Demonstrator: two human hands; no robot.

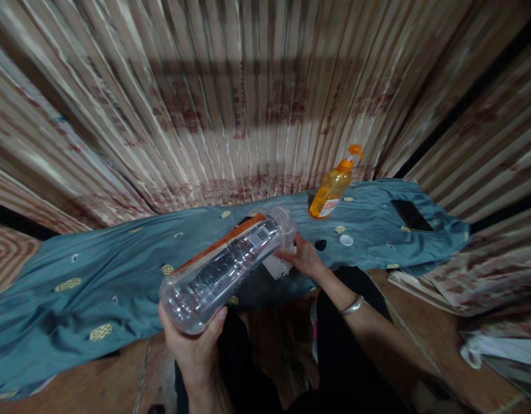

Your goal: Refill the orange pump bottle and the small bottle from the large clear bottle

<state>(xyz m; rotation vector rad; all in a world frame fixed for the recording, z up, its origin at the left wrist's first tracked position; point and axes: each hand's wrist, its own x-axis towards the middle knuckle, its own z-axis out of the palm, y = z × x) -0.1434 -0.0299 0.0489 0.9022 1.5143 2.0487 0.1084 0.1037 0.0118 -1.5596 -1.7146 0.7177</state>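
A large clear plastic bottle [222, 273] with an orange-edged printed label lies tilted across my view, its neck end pointing up to the right. My left hand [191, 339] is wrapped round its base from below. At the neck end, my right hand [306, 256] has its fingers closed against the bottle, though the fingertips are partly hidden behind it. Just under the right hand rests a white, crumpled tissue-like piece [277, 266]. Dark items behind the bottle are mostly covered and cannot be made out.
On the bench's teal patterned cloth [131, 259] stands an orange pump bottle [332, 190]. A small black cap [321, 245] and a white round lid [346, 240] lie near it. A black phone [412, 215] lies far right. Striped curtains [248, 115] hang behind the bench.
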